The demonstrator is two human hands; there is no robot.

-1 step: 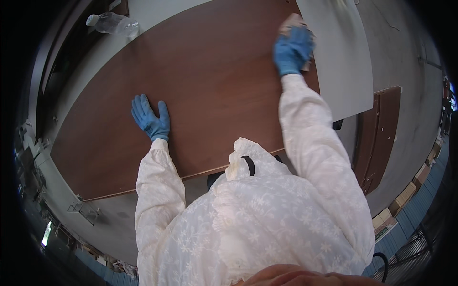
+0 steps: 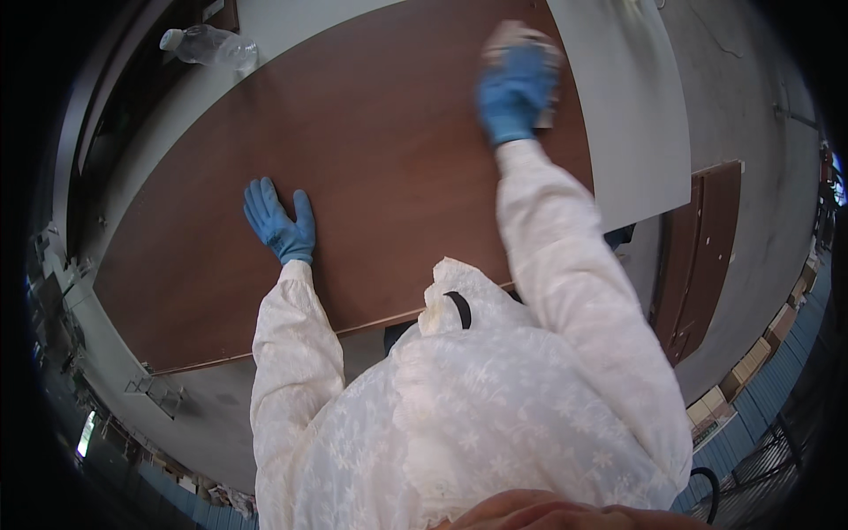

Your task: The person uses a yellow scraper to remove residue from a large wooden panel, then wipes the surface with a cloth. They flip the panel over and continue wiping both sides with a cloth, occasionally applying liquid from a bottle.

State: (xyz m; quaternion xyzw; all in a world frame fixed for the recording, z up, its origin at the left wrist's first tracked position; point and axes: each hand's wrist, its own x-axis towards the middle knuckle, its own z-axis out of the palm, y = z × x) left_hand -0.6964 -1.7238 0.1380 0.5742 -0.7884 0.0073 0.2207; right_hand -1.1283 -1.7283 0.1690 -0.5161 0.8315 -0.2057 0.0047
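Left arm reaches up from lower left. Left hand [image 2: 281,223] palm-down on the brown panel [image 2: 389,168], left of centre; fingers straight and together, thumb spread, nothing held. Right arm extended toward upper right. Right hand [image 2: 515,95], blurred, over a pale cloth [image 2: 517,35] at the panel's upper right; cannot tell whether fingers grip it.

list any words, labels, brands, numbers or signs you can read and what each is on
No text can be read.
Blue-gloved left hand: dark marks near the wrist, perhaps print, too small to read.
Blue-gloved right hand: blurred, nothing legible.
Flat reddish-brown panel: no lettering visible.
Clear plastic bottle with white cap: no lettering visible.
Tan rectangular boxes at lower right: too small and blurred to read.
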